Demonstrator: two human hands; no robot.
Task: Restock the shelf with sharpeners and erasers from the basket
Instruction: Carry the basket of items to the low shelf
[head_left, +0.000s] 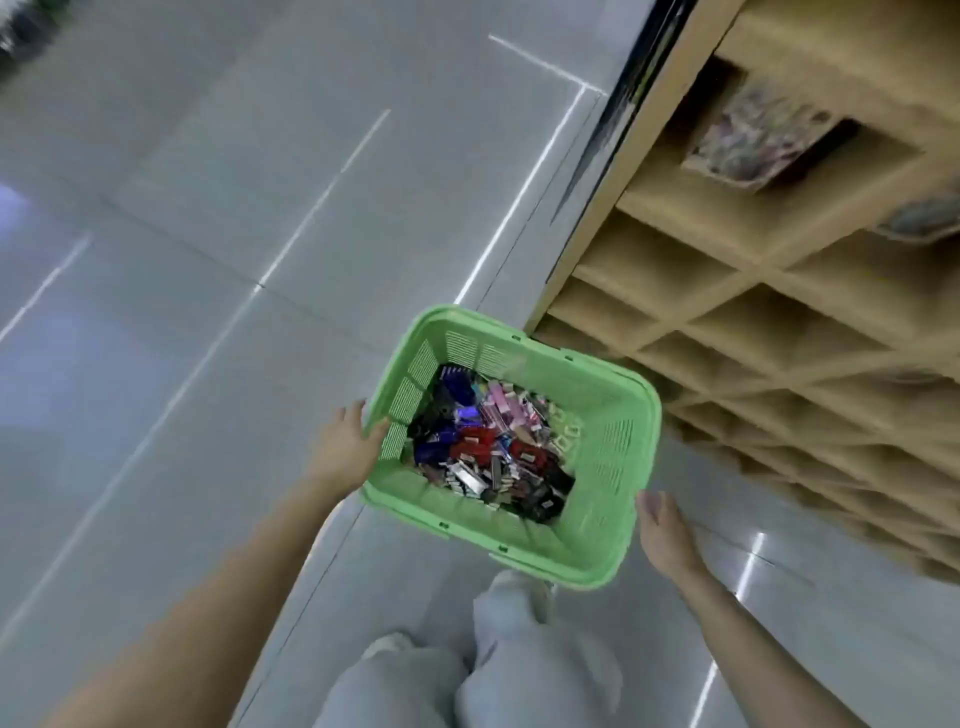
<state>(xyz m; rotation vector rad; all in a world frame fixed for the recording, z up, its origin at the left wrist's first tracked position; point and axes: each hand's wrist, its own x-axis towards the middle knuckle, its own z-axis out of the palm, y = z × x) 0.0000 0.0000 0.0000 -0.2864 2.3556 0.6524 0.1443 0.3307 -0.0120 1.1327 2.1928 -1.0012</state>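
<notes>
Floor: grey tiles (208, 249).
Basket (613, 452): left of shelf (779, 291), sharpeners and erasers (488, 452) inside.
Your left hand (345, 449): grips its left rim.
Your right hand (667, 538): released, beside near-right corner.
Advice: take both rims; keep level.

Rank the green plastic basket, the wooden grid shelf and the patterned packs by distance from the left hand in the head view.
1. Green plastic basket: the left hand holds its left rim.
2. Wooden grid shelf: right of the basket.
3. Patterned packs: upper right, inside a shelf compartment.
</notes>
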